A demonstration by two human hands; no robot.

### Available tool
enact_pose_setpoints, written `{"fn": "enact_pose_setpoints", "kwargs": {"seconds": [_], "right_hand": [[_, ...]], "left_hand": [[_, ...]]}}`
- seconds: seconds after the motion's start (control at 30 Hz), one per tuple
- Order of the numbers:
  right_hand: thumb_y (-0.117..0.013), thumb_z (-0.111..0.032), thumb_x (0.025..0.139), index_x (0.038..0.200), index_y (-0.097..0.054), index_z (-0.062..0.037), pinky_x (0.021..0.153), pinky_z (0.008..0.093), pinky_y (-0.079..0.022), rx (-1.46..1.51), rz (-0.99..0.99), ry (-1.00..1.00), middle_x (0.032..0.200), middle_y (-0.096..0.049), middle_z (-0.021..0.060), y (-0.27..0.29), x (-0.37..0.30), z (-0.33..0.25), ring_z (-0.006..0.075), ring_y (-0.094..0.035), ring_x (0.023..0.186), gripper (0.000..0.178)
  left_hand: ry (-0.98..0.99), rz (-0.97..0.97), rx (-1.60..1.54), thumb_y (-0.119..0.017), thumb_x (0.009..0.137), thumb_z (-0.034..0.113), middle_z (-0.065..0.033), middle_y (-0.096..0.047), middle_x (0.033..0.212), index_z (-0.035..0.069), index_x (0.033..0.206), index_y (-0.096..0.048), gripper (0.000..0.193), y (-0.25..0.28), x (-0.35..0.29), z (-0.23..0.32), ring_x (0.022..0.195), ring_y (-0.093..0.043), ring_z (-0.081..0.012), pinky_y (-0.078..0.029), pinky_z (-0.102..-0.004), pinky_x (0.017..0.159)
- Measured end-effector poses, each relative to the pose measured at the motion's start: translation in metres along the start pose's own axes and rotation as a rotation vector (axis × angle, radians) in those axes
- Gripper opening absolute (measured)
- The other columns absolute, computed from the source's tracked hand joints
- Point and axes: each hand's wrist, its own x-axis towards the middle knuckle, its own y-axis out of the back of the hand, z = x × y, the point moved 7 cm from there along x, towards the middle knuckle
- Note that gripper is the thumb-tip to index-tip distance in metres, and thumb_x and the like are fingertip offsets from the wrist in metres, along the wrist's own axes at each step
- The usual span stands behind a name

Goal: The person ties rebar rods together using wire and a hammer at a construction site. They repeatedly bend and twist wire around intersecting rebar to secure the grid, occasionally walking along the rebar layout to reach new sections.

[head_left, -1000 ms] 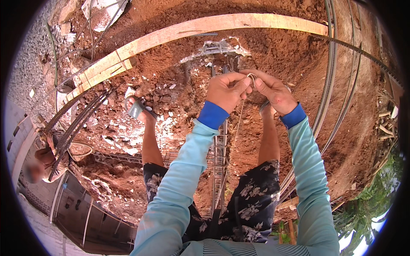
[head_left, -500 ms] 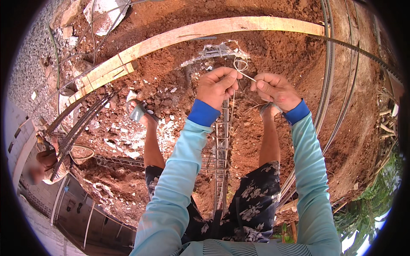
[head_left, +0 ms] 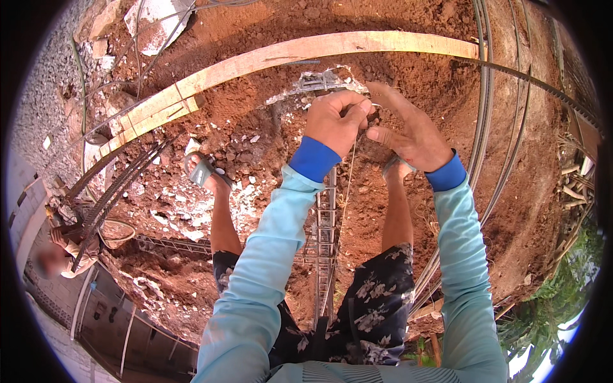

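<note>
Left hand [head_left: 337,122] pinches string [head_left: 350,173]; right hand [head_left: 414,133], fingers parted; rubbly red soil [head_left: 366,210] below; wooden plank [head_left: 287,53] beyond

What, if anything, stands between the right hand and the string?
Only the left hand, which covers the string where it pinches it. Nothing visible stands between the open right hand and the string's hanging length.

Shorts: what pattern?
The shorts are black with a pale floral print, best seen in the head view.
</note>
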Motion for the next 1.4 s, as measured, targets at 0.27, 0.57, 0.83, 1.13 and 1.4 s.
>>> {"fn": "enact_pose_setpoints", "kwargs": {"seconds": [0.27, 0.57, 0.83, 1.13, 1.4], "right_hand": [[-0.06, -0.024, 0.095, 0.094, -0.067, -0.0039, 0.065, 0.0386, -0.048, -0.03, -0.144, -0.045, 0.076, -0.064, 0.0159, 0.014, 0.054, 0.017, 0.0263, -0.063, 0.068, 0.021], [-0.057, -0.031, 0.095, 0.09, -0.066, -0.0136, 0.064, 0.0488, -0.047, -0.588, 0.056, 0.249, 0.069, -0.061, 0.0149, 0.051, 0.101, -0.006, 0.0393, -0.061, 0.072, 0.02], [-0.056, -0.03, 0.095, 0.089, -0.065, -0.0154, 0.063, 0.0509, -0.048, -0.593, 0.154, 0.296, 0.071, -0.063, 0.0139, 0.047, 0.113, -0.005, 0.0401, -0.061, 0.073, 0.018], [-0.063, -0.025, 0.092, 0.093, -0.068, -0.0114, 0.058, 0.0433, -0.05, -0.488, 0.282, 0.239, 0.076, -0.067, 0.0131, 0.044, 0.081, 0.009, 0.0361, -0.064, 0.066, 0.014], [-0.066, -0.018, 0.089, 0.103, -0.068, -0.0075, 0.077, 0.0428, -0.05, -0.209, 0.018, -0.313, 0.089, -0.068, 0.0159, -0.018, -0.009, 0.047, 0.0348, -0.064, 0.084, 0.017]], "left_hand": [[0.025, 0.032, 0.007, -0.065, 0.092, 0.014, -0.0008, -0.067, 0.072, 0.002, 0.093, -0.073, 0.014, 0.006, 0.03, 0.009, 0.058, -0.05, -0.0041, -0.038, -0.0211, 0.051], [0.177, 0.05, -0.245, -0.066, 0.092, 0.008, -0.0064, -0.07, 0.075, -0.002, 0.095, -0.072, 0.012, -0.01, 0.019, -0.015, 0.063, -0.056, -0.0074, -0.045, -0.0229, 0.058], [0.213, 0.099, -0.265, -0.066, 0.095, 0.018, -0.0015, -0.068, 0.077, 0.005, 0.099, -0.072, 0.016, -0.005, 0.014, -0.014, 0.064, -0.058, -0.0057, -0.04, -0.0187, 0.051], [0.237, 0.245, -0.323, -0.066, 0.094, 0.015, -0.0052, -0.068, 0.076, 0.0, 0.097, -0.072, 0.017, 0.001, 0.007, -0.033, 0.062, -0.059, -0.0083, -0.044, -0.0218, 0.054], [0.288, 0.296, -0.446, -0.065, 0.094, 0.012, -0.0061, -0.068, 0.077, -0.001, 0.098, -0.072, 0.015, 0.009, -0.011, -0.06, 0.064, -0.059, -0.0098, -0.046, -0.0226, 0.057]]}}
